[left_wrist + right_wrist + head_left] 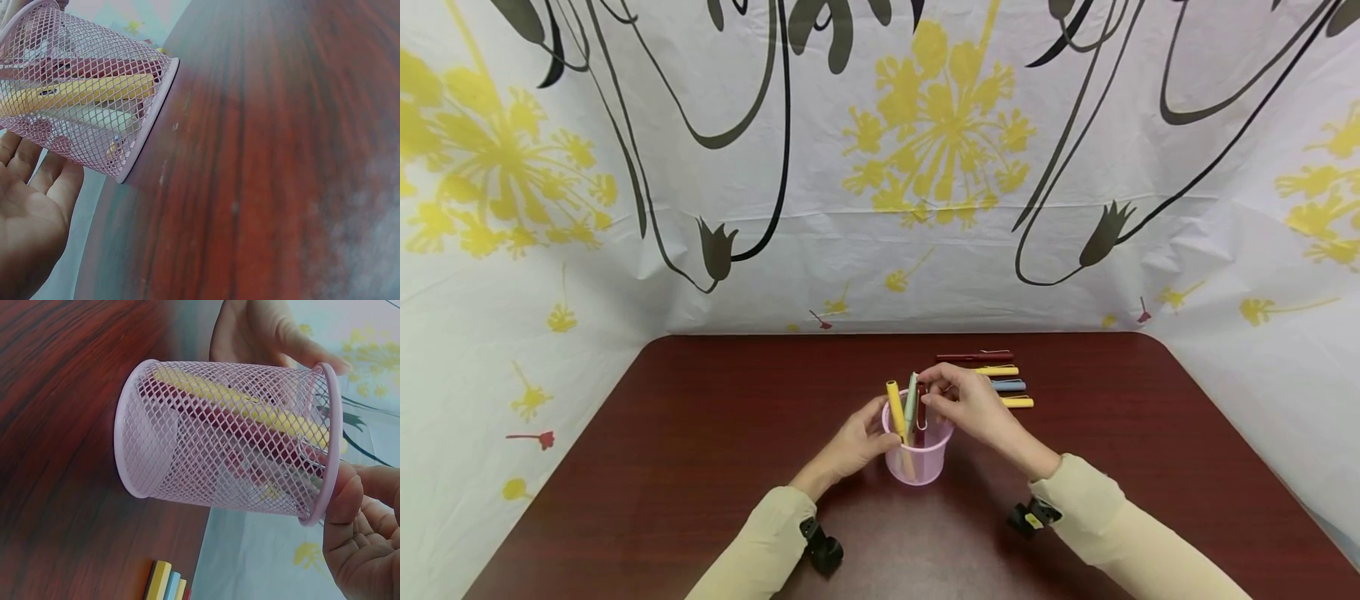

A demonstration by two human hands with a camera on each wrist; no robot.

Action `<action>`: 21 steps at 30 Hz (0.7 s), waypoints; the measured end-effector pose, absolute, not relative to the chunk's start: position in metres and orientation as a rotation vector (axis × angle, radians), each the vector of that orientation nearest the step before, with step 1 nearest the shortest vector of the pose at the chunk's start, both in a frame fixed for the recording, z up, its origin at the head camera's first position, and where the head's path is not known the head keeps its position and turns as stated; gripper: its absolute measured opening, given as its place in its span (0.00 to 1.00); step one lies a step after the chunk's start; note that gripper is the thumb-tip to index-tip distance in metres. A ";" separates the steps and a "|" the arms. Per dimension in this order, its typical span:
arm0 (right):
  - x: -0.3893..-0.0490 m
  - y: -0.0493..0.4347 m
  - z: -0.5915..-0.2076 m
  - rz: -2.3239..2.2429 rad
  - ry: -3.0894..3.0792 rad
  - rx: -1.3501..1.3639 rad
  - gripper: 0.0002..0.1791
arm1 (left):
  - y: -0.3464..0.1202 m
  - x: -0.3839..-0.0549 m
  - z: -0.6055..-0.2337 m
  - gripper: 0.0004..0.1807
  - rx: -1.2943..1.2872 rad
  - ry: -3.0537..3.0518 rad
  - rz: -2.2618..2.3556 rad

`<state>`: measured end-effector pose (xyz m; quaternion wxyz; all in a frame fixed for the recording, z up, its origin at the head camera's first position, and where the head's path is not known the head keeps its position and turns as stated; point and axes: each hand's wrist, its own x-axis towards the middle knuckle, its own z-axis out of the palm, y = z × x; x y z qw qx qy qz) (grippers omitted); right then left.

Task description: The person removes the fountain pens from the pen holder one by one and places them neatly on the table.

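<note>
While the left hand (853,443) curls loosely round the side of a pink mesh cup (931,467), the right hand (976,406) pinches the top of a dark red pen (921,427) inside it, thumb and forefinger close together. Upright on the surface (700,467), the cup also holds a yellow pen (896,407) and a pale green pen (911,407). Four other pens (1011,385) lie behind the right hand.

Left hand (852,442) curves, thumb apart; right hand (972,406) (knuckles up) bends its fingers, perhaps pinching, tips half-hidden.
</note>
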<state>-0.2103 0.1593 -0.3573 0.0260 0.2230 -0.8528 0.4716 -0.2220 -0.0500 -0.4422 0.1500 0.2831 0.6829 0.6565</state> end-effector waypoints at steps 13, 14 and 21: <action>-0.209 0.167 -0.359 1.343 -2.595 0.643 0.11 | -0.051 -0.220 -0.441 0.42 0.790 1.967 1.887; -0.209 0.167 -0.360 1.346 -2.594 0.640 0.11 | -0.051 -0.220 -0.441 0.42 0.789 1.967 1.887; -0.207 0.171 -0.363 1.453 -2.582 0.622 0.11 | -0.050 -0.220 -0.442 0.46 0.790 1.967 1.881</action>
